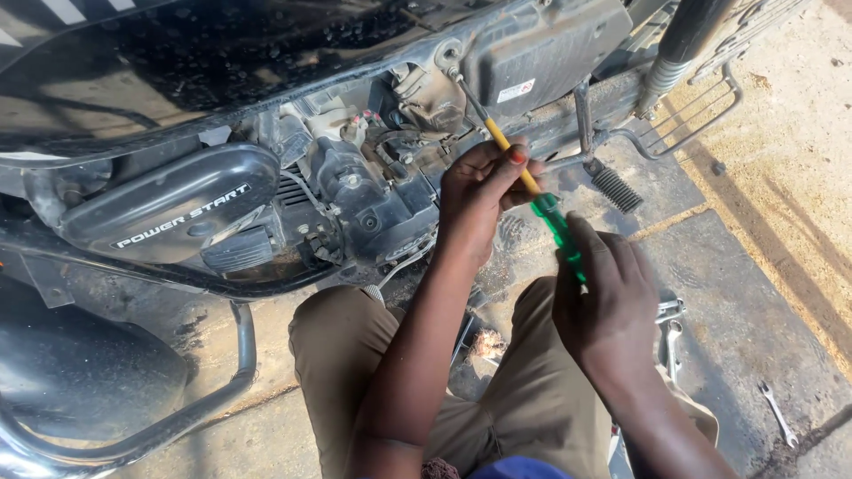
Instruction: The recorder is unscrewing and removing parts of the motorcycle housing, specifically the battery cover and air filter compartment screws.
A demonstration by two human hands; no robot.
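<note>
I crouch beside a black motorcycle, facing its engine. A long screwdriver with a yellow shaft and green translucent handle runs up to a screw near the carburettor. My right hand is closed around the green handle. The fingers of my left hand pinch the yellow shaft just above the handle, steadying it. The screwdriver tip sits against the grimy metal part under the side box.
A black engine cover lies to the left, with a crash bar below it. A footrest and kick lever sit to the right. Spanners lie on the concrete, one at far right, others by my knee.
</note>
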